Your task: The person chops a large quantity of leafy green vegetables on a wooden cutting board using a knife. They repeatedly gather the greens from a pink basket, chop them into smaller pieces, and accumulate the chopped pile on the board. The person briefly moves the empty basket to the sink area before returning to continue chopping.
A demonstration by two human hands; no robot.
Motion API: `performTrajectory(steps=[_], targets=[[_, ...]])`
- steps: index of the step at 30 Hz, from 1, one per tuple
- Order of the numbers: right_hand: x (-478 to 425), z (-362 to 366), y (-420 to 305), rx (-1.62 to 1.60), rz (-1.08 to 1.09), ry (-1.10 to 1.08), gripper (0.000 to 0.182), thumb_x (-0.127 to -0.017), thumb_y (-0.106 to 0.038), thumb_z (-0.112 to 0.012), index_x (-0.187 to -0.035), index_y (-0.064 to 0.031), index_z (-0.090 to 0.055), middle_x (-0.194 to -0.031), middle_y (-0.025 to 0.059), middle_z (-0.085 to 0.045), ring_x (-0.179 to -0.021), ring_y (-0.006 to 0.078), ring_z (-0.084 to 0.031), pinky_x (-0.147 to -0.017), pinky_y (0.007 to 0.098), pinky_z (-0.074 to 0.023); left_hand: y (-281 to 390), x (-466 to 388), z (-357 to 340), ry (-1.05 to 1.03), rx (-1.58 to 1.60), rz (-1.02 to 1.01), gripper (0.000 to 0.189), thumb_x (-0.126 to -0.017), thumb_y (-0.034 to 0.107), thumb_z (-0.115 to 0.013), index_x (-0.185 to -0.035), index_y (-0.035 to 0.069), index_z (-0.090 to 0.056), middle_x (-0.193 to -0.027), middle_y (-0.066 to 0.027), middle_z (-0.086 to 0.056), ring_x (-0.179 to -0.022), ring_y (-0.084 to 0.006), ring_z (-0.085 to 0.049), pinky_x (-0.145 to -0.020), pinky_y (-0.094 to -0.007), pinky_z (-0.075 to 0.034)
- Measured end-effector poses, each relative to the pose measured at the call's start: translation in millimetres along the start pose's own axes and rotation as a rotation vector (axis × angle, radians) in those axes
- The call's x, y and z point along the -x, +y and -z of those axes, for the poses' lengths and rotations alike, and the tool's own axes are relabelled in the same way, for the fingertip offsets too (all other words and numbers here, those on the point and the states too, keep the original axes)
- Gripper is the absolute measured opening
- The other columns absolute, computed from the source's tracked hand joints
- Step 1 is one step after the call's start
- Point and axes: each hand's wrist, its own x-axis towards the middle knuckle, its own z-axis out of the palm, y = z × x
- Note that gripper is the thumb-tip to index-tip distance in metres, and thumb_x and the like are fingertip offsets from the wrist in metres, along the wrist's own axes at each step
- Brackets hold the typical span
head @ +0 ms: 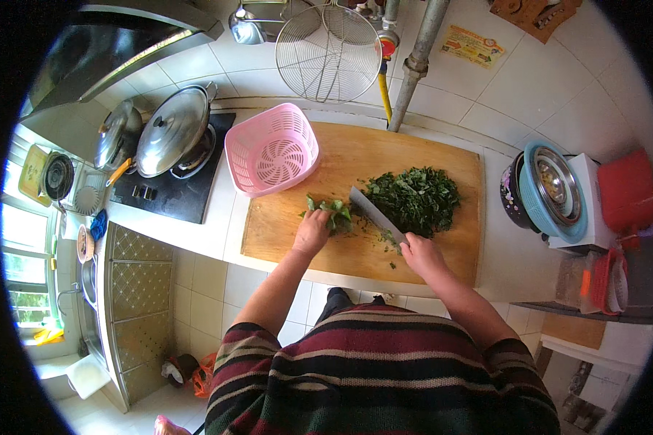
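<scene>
My left hand [312, 232] grips a small bunch of leafy greens [338, 217] on the large wooden cutting board [283, 239]. In my right hand [423, 254] is the handle of a cleaver [375, 215], whose blade slants up and left across the board. The blade lies between the bunch and a heap of chopped dark greens [419, 201] on the board's right side. Small green scraps lie around the blade. A pink plastic basket [275, 149], with nothing seen inside, stands by the board's upper left corner.
To the left, a lidded wok [174, 130] and a lidded pot [118, 133] sit on the black gas stove [196, 196]. A blue colander [536, 190] with metal bowls stands at right. A round wire strainer [329, 54] and a metal pipe [413, 68] are at the wall behind.
</scene>
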Motion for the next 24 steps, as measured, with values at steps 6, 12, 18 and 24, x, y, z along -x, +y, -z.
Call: performTrajectory(steps=[6, 12, 18, 24], targets=[[0.9, 2.2, -0.8, -0.027, 0.007, 0.033, 0.019, -0.084, -0.023, -0.052, -0.085, -0.0043, -0.051, -0.077, 0.0161, -0.06, -0.071, 0.0378, -0.058, -0.06, 0.0484, -0.0457, -10.6, -24.8, 6.9, 0.242, -0.157, 0.313, 0.043, -0.076, 0.022, -0.065, -0.113, 0.007, -0.05, -0.117, -0.0162, -0.048, -0.105, -0.0353, -0.047, -0.088, -0.0457, -0.038], [8.0, 10.0, -5.3, -0.086, 0.011, 0.033, 0.018, -0.084, -0.022, -0.052, -0.085, -0.0041, -0.051, -0.077, 0.0168, -0.059, -0.068, 0.0383, -0.057, -0.059, 0.0487, -0.0445, -8.0, -0.9, -23.8, 0.206, 0.062, 0.199, 0.032, -0.073, 0.013, -0.062, -0.098, -0.004, -0.051, -0.098, -0.0225, -0.052, -0.098, -0.0407, -0.046, -0.087, -0.0461, -0.039], [20.4, 28.0, -34.1, -0.111, 0.112, 0.088, 0.017, -0.085, -0.02, -0.052, -0.088, -0.0036, -0.05, -0.074, 0.0165, -0.058, -0.065, 0.0373, -0.057, -0.055, 0.0469, -0.0445, 54.3, 35.2, -21.6, 0.16, 0.007, 0.025, 0.048, -0.062, 0.003, -0.066, -0.107, 0.002, -0.05, -0.103, -0.0173, -0.052, -0.102, -0.0359, -0.046, -0.091, -0.0417, -0.039], [21.9, 31.9, -61.2, -0.016, 0.221, -0.064, 0.013, -0.084, -0.013, -0.049, -0.089, -0.0015, -0.049, -0.073, 0.0167, -0.058, -0.063, 0.0365, -0.058, -0.054, 0.0461, -0.0463, 52.8, 32.5, -20.6, 0.242, -0.1, -0.121, 0.025, -0.068, 0.006, -0.057, -0.093, 0.009, -0.056, -0.095, -0.0115, -0.054, -0.088, -0.0315, -0.052, -0.074, -0.0388, -0.047]])
